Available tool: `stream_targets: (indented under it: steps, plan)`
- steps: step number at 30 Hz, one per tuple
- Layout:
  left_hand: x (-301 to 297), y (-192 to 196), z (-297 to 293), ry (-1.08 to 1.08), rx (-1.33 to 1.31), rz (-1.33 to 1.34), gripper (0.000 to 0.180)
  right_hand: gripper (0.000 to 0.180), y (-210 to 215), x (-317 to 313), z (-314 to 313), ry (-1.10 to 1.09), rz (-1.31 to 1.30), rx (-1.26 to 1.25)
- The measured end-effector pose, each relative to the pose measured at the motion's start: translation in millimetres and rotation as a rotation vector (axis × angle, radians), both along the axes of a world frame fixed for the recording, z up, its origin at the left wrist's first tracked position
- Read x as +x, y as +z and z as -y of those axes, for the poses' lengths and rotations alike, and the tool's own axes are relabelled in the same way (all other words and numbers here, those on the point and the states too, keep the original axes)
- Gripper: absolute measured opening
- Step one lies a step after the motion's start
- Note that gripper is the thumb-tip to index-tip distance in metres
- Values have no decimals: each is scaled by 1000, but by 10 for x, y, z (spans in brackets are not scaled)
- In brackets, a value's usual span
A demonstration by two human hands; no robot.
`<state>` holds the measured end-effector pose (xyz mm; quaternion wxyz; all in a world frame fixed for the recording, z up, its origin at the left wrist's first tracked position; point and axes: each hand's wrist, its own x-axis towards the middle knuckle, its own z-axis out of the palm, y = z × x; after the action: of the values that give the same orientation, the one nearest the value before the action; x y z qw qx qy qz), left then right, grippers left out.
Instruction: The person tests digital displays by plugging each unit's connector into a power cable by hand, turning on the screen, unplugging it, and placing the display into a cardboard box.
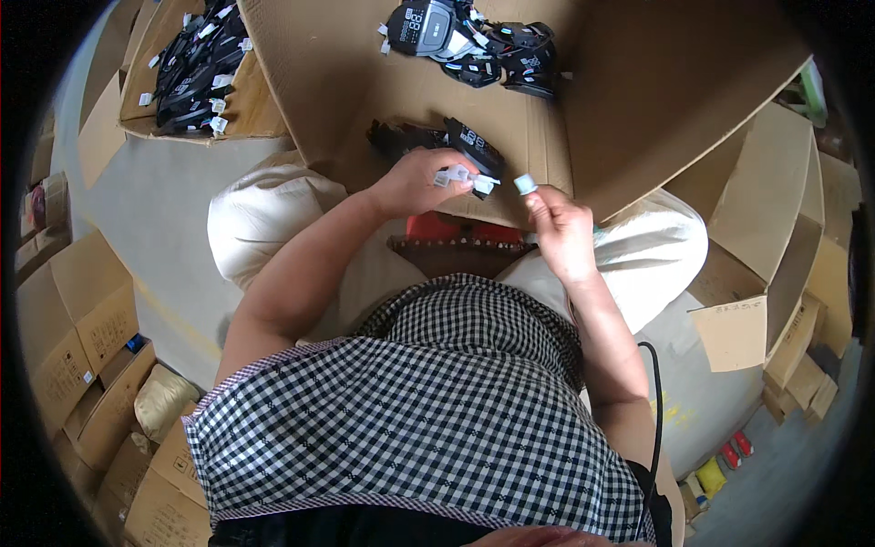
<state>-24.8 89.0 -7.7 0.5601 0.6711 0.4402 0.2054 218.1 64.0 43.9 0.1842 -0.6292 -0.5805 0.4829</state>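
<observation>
My left hand (pixel 415 187) is closed around a bunch of small white plastic connectors (pixel 469 180), which stick out past its fingertips. Just to the right, my right hand (pixel 565 230) pinches a small pale cap-like piece (pixel 526 184) between thumb and fingers, a little apart from the connectors. Right beyond my left hand, a black display unit (pixel 474 146) with light markings lies at the near edge of a large open cardboard box (pixel 428 100). Dark parts beside it are partly hidden by that hand.
Deeper in the box sits a cluster of display units (pixel 424 27) with cables. A smaller carton (pixel 260 100) at the upper left is filled with similar wired units. Cardboard boxes (pixel 766 201) stand at the right, others (pixel 82 319) at the left. A black cable (pixel 656 410) hangs beside my right arm.
</observation>
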Motion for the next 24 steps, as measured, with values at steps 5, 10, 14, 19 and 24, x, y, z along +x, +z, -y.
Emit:
stream_targets:
  steps: [5,10,14,19,24]
  plan:
    - [5,-34,14,13,-61,31,19,19,48,-197,13,341,349,246]
    - [52,63,29,42,32,-113,19,21,-126,-248,97,-55,-222,-225]
    - [104,150,54,86,121,-157,20,19,-17,-253,92,-496,-672,-629]
    - [68,100,89,33,360,-190,17,18,-101,-162,76,-534,-965,-981]
    - [35,125,138,-154,324,-211,17,19,-241,-113,111,-322,-882,-1138]
